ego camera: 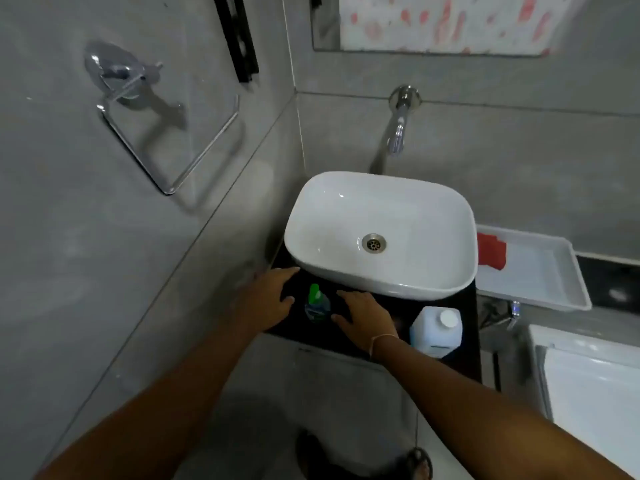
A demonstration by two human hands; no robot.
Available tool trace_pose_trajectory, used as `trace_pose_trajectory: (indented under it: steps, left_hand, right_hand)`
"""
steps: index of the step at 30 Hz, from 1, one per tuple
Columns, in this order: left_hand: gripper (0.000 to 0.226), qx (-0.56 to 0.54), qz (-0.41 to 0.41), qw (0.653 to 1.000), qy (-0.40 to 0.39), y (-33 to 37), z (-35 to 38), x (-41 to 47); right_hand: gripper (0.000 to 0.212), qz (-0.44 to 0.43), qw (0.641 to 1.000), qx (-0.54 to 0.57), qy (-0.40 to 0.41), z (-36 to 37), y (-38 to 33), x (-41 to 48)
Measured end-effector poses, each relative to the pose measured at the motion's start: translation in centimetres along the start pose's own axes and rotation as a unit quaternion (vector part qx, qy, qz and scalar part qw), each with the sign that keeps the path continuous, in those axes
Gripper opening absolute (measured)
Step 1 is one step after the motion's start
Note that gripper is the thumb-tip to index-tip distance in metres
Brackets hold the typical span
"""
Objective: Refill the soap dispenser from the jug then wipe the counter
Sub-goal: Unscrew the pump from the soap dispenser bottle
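From the head camera I am seeing both hands spread, grasping nothing: the left hand [268, 299] and the right hand [365, 318] are flanking the green-topped soap dispenser [317, 304], which is standing on the dark worktop [405, 308] before the white sink [381, 233]. The jug [437, 330] is sitting right of my right wrist, and a red cloth [491, 250] is lying in a white tray [540, 268].

Black counter [408, 308], narrow, set against grey tiled walls in a corner. Carrying: white basin [381, 216] at rear; soap dispenser [317, 304] with green pump, upright at front left; white-capped jug [437, 332], upright at front right. White tray [540, 271] on adjoining dark surface, holding red cloth [491, 251].
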State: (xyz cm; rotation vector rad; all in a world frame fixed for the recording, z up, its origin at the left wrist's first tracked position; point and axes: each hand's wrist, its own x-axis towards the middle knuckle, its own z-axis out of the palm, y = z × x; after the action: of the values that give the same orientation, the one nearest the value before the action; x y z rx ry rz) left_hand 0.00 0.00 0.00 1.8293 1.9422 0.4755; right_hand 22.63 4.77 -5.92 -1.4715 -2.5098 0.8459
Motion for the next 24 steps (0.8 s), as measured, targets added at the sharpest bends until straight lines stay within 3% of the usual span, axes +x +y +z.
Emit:
trace_pose_trajectory:
  steps: [4, 8, 14, 21, 24]
  left_hand:
    - [0.069, -0.096, -0.012, 0.995, -0.038, 0.3, 2.5, 0.5]
    - [0.054, -0.141, 0.019, 0.990, -0.010, 0.0, 3.2, 1.7]
    - [0.039, -0.149, 0.050, 0.988, -0.015, -0.5, 3.7, 2.9]
    - [0.042, -0.108, -0.005, 0.994, 0.032, -0.6, 4.4, 3.4]
    - [0.058, -0.108, -0.022, 0.993, 0.041, -0.7, 4.7, 2.6]
  right_hand:
    - [0.067, 0.074, 0.991, 0.090, -0.063, 2.5, 0.2, 1.4]
    - [0.073, 0.099, 0.984, 0.124, -0.078, 4.7, 0.6, 2.5]
    - [0.072, 0.114, 0.979, 0.163, -0.037, 6.4, 0.7, 4.3]
    - [0.050, 0.123, 0.976, 0.178, 0.009, 7.5, 0.7, 4.4]
    - [0.051, 0.117, 0.980, 0.158, 0.008, 7.7, 0.8, 4.4]
